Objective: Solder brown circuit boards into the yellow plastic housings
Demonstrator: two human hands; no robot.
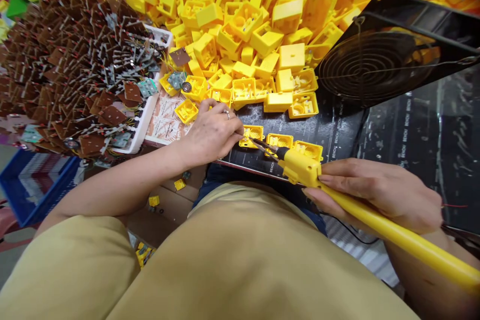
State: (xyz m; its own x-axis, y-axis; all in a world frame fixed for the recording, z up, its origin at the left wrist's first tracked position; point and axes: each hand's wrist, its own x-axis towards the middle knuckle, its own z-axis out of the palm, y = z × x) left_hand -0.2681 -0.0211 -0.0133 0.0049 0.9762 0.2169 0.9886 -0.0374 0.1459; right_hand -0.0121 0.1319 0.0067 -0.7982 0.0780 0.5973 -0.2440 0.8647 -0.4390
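Left hand has its fingers bunched at the left edge of a small yellow housing, first of a row near the front edge of the black tabletop; fingertips are partly hidden, so whether they pinch the housing or something in it cannot be told. Right hand pinches a yellow tool between thumb and fingers, its thin dark tip over that housing, exact contact unclear, its body partly covering the row's third housing. Fan is cut off at right.
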